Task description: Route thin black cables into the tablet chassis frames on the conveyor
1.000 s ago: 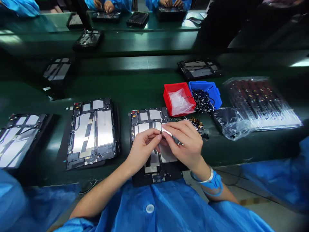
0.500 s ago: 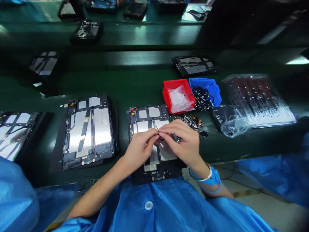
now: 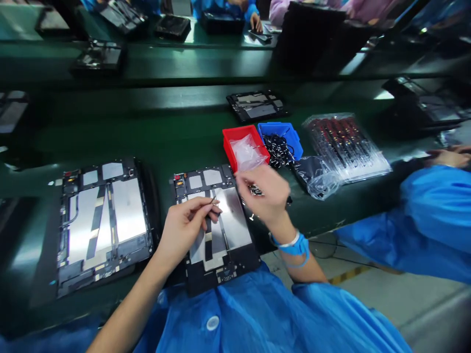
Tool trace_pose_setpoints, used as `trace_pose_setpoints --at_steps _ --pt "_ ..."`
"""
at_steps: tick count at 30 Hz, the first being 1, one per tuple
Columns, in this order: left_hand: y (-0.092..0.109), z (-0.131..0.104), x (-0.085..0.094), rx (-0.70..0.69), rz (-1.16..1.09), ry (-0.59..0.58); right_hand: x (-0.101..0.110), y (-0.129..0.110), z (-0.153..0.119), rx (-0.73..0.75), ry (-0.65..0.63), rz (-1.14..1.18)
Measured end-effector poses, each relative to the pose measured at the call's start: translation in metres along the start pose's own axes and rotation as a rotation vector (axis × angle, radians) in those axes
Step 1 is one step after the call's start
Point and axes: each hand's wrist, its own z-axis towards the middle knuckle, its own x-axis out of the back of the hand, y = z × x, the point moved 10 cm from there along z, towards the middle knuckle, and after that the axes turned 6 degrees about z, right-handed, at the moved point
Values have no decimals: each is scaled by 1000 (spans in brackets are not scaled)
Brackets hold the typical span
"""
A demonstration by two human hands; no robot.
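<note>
My left hand point(image 3: 193, 215) is closed in a pinch on a short thin dark cable point(image 3: 213, 200), whose tip shows above the fingers. It is held over an opened tablet point(image 3: 235, 220) with silver battery panels, flex strips and a circuit board at its upper left edge. My right hand point(image 3: 265, 193), smeared by motion, is over the tablet's right side, just below a red bin point(image 3: 227, 149). Its fingertips are too blurred to read. Partly behind it lies a heap of small metal parts point(image 3: 255, 190).
Left of me lies a second opened tablet point(image 3: 127, 206). A blue bin point(image 3: 297, 149) of black cables, a plastic bag point(image 3: 322, 181) and a clear tray point(image 3: 349, 147) of parts sit to the right. A co-worker's sleeve point(image 3: 437, 196) reaches in at right. Another tablet point(image 3: 257, 105) lies farther back.
My hands were together over the tablet; now they are apart. The right hand has moved away from the left, toward the red bin, while the left keeps its pinch. The view has swung right.
</note>
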Motion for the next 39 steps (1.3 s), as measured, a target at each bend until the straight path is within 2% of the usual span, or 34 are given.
trace_pose_setpoints --at_steps 3,5,6,8,10,12,14,19,23,25,27,31,33,37,39 --pt "-19 2 -5 140 -261 -23 4 53 6 -155 -11 -299" --pt "-24 3 -9 170 -373 -37 0 62 7 -184 -63 -366" --pt "-26 3 -10 176 -406 -38 0 54 7 -160 -62 -330" --pt "-29 3 -12 184 -432 -39 -1 23 5 -84 -52 -171" --pt "-29 3 -14 182 -424 -37 -8 -10 1 -20 -108 -18" --pt "-26 2 -15 172 -398 -50 -16 -30 -3 -12 -160 48" --pt "-22 1 -16 158 -363 -70 -21 -34 -5 -39 -188 92" --pt "-20 -1 -13 130 -283 -75 -25 -25 -8 -81 -214 224" --pt "-25 0 -10 152 -313 -60 -26 -20 -6 -12 -199 111" --pt "-26 0 -8 168 -359 -39 -23 -2 0 -18 -154 -6" --pt "-27 -1 -3 179 -389 4 -20 30 10 -94 -122 -147" --pt "-27 -5 5 178 -406 67 -19 116 27 -428 -249 -486" --pt "-26 -7 6 169 -411 67 -18 149 31 -584 -335 -635" --pt "-26 -9 6 160 -418 49 -31 183 27 -784 -549 -734" --pt "-26 -9 5 162 -421 45 -33 189 24 -843 -582 -752"
